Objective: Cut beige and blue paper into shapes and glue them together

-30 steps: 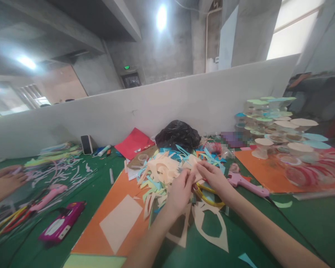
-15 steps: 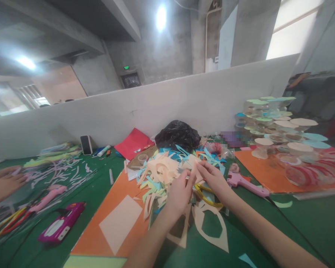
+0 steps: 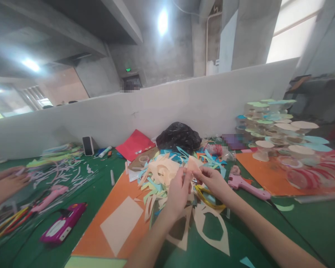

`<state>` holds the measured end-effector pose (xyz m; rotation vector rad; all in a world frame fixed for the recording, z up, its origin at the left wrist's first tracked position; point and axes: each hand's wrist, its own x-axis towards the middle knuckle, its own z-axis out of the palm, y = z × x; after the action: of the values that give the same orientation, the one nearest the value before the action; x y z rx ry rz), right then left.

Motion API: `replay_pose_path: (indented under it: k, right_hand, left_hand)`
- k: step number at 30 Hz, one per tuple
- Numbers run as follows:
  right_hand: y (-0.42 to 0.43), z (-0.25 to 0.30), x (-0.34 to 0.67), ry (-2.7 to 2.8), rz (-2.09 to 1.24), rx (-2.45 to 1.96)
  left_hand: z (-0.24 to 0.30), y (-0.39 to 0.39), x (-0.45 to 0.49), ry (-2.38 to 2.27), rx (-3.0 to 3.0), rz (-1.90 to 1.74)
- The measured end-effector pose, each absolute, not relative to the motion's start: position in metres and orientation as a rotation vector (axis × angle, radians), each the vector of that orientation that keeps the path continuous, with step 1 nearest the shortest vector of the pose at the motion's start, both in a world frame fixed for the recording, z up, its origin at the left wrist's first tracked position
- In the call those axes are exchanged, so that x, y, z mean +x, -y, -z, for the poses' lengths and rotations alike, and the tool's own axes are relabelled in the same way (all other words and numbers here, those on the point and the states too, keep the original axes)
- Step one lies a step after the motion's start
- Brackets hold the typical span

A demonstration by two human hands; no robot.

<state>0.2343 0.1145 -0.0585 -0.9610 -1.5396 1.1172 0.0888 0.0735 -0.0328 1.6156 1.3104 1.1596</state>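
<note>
Black plastic bag (image 3: 178,137) placed against white partition wall (image 3: 145,111), just beside red paper sheet (image 3: 135,144). Black smartphone (image 3: 88,145) stood upright near wall. Pink glue gun (image 3: 247,190) laid on green table mat (image 3: 309,230). Clear plastic cups with pale paper discs (image 3: 264,150) arranged on orange card sheet (image 3: 257,167). Magenta plastic case (image 3: 63,223) seen at left.

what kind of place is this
Probably a shared paper-craft workshop: a pink hot glue gun lies on a green worktable near a heap of cut coloured paper scraps, and another person's hand works nearby.
</note>
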Motion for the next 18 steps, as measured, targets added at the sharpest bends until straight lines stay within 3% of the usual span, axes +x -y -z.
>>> replay_pose_path:
  k: [18]
  right_hand:
    - [-0.110,0.048,0.234,1.509,-1.412,-0.796]
  left_hand:
    - [0.043,-0.087,0.087,-0.969,1.521,-1.175]
